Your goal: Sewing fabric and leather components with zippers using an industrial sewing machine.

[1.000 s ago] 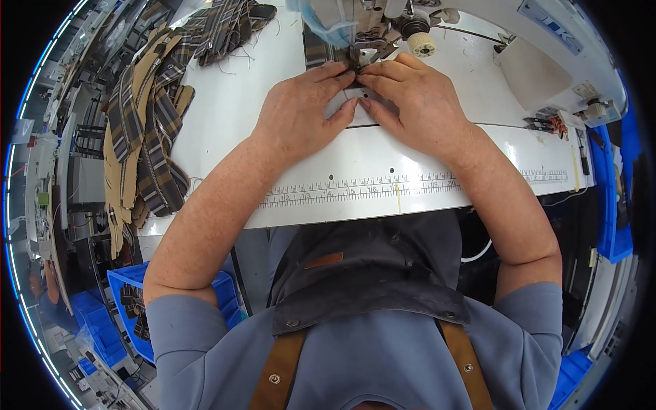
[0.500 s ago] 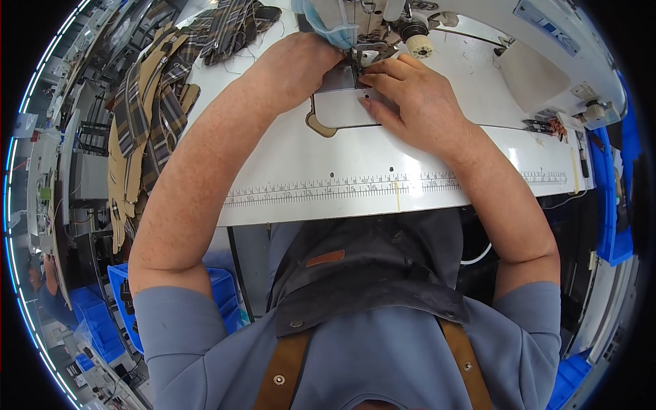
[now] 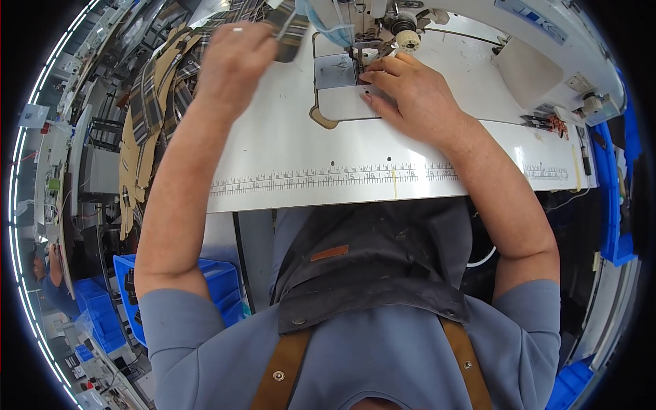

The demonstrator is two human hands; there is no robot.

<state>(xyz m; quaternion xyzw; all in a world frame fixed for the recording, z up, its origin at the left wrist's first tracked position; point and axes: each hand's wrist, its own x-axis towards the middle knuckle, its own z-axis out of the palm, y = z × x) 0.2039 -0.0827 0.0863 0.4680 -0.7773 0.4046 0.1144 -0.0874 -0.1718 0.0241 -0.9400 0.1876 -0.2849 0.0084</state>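
My left hand point(image 3: 236, 65) is raised over the left of the white sewing table point(image 3: 273, 147), blurred by motion. Its fingers are curled, and a dark plaid fabric piece point(image 3: 292, 33) with a light strip shows at its fingertips. My right hand point(image 3: 420, 99) rests beside the needle area of a white sewing machine point(image 3: 540, 31). Its index fingertip lies close to the presser foot point(image 3: 360, 68), thumb apart below, with nothing visible between them. A metal slide plate point(image 3: 335, 71) is bare left of the foot. Pale blue material point(image 3: 328, 24) hangs by the machine head.
Plaid and tan fabric pieces point(image 3: 154, 116) are heaped at the left edge. A printed ruler scale point(image 3: 328, 176) runs along the table's front. Small tools point(image 3: 543, 123) lie at the right. Blue bins point(image 3: 222, 283) stand below left, with another blue tray point(image 3: 611, 198) at right.
My left hand has moved from the needle area out to the left, uncovering the metal plate. A plaid piece now shows at its fingers. My right hand stays by the presser foot.
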